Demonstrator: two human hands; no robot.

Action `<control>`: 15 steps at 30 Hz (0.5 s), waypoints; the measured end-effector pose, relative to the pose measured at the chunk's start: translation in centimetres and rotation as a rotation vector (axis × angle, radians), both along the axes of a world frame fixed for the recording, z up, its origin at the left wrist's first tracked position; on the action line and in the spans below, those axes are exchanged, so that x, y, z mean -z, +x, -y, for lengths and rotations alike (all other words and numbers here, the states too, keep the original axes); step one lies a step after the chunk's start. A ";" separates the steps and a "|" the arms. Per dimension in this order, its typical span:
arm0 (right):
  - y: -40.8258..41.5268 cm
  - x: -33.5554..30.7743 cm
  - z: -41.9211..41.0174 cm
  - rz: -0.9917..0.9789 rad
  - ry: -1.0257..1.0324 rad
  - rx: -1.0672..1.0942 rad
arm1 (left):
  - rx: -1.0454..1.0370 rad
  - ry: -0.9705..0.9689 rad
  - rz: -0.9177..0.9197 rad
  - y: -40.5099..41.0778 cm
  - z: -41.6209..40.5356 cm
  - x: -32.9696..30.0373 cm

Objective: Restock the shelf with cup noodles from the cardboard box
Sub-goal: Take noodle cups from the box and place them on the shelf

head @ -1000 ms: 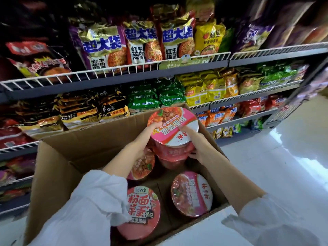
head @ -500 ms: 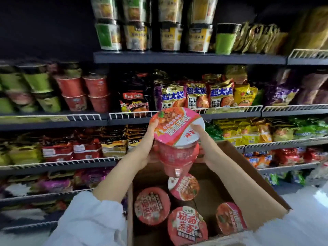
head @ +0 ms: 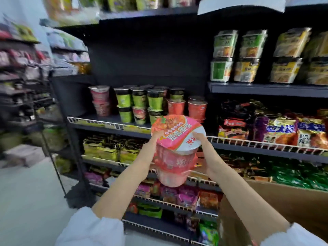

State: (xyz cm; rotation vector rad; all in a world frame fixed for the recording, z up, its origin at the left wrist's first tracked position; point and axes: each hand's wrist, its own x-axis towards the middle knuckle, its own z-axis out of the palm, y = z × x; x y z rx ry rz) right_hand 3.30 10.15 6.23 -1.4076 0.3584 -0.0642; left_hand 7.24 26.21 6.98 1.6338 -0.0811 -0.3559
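Both hands clamp a stack of pink plastic-wrapped cup noodle bowls (head: 174, 151) at frame centre: left hand (head: 150, 148) w/ fingers curled over the lid edge, right hand (head: 204, 153) gripping the other side. Stack is held up in front of the dark metal shelf (head: 110, 121) w/ green & red cups. Brown cardboard box (head: 276, 203) sits lower right.

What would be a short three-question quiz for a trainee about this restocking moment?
1. True or false: both hands hold the stack of cup noodles.
2. The cardboard box is at the picture's: A) lower right B) upper left C) top centre.
3. Fill in: the shelf with cup noodles has free space at its ____ end.

Key: 1 true, left hand, right hand. 2 A. 3 left.
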 end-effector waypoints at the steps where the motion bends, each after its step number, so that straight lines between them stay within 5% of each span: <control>1: 1.6 0.1 -1.5 0.014 0.005 -0.036 | -0.032 -0.012 0.010 1.3 -1.7 0.1; 15: 31.0 -3.1 -17.5 0.143 0.032 -0.327 | -0.418 -0.181 0.191 25.8 -16.7 -3.7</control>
